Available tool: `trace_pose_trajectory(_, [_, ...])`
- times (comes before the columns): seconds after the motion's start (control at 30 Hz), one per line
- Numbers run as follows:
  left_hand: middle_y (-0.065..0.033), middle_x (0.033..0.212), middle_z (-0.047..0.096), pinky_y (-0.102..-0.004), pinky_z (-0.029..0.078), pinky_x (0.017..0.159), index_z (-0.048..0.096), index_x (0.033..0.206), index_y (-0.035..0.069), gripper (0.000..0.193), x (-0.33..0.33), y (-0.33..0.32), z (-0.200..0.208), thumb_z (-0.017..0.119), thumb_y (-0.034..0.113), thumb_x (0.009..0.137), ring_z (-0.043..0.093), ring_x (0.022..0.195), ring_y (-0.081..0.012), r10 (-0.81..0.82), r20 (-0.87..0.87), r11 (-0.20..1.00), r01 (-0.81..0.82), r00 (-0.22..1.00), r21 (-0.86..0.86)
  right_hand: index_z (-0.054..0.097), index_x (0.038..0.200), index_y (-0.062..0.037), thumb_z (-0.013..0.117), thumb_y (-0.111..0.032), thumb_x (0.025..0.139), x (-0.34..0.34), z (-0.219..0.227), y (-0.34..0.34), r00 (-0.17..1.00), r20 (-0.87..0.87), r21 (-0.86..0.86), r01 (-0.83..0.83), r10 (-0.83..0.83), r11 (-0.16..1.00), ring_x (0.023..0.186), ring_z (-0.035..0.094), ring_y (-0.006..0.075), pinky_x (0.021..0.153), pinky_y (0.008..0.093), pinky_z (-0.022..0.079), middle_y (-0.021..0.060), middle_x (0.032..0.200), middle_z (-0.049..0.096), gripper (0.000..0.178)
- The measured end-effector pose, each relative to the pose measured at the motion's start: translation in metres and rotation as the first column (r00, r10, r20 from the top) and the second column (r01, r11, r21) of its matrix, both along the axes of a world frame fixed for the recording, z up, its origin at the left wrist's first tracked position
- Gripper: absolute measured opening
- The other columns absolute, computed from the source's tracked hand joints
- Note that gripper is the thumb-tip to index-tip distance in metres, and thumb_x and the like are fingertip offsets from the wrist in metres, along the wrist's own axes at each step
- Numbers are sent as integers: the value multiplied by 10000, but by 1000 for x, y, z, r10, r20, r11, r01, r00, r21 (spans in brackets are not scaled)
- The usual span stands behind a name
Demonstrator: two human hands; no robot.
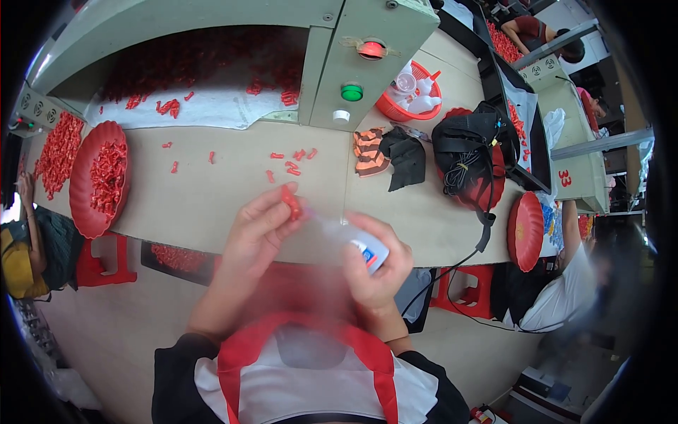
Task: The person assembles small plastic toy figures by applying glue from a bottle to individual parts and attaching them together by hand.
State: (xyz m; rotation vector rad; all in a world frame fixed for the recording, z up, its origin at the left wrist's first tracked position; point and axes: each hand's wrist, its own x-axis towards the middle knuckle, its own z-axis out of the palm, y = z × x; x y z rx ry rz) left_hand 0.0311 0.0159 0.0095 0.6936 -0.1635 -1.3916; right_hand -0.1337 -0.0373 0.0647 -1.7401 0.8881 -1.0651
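Note:
Between the thumb and fingers of my left hand is a small red plastic piece, held up over the table's front edge. My right hand grips a small white bottle with a blue mark on its side. The bottle's narrow tip points left toward the red piece; a blur hides whether the two touch. Just beyond my hands, several small red pieces lie loose on the table.
A red oval tray heaped with red pieces stands at the left. Behind is a pale green machine with an opening full of pieces. On the right are a red basket, a black bag and cloths. Other people work on both sides.

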Motion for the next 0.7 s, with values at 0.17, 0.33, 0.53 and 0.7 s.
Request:
trace_pose_trajectory(0.17, [-161,1036,590,-225,545,761,452,1214,-46,356,21,7,-17,515,85,890,628,901,-211,106,-30,993,-104,994,55,592,925,23,595,-69,785,20,-44,-38,927,375,595,-259,23,761,709,571,97,596,231,454,54,851,582,167])
trace_pose_trajectory(0.33, [-156,1048,576,-230,545,778,435,1222,-53,365,27,12,-12,498,115,904,621,920,-212,121,-46,992,-120,992,30,609,932,-47,625,-55,722,54,-100,-100,976,-183,126,-92,114,988,756,602,203,629,323,472,69,863,573,211])
trace_pose_trajectory(0.53, [-150,1020,587,-238,540,785,437,1219,-55,367,27,15,-14,507,106,896,621,920,-220,108,-46,994,-107,993,20,629,879,-85,672,-89,678,65,-98,-111,768,-640,-241,-165,-30,956,753,587,290,656,383,471,106,875,577,206])
trace_pose_trajectory(0.7, [-140,988,604,-250,537,773,466,1198,-55,351,21,9,-15,523,100,888,625,910,-213,96,-15,994,-95,995,50,624,903,-19,639,-97,757,50,-62,-84,855,-513,-38,-106,72,994,737,617,210,674,293,467,107,862,633,166])
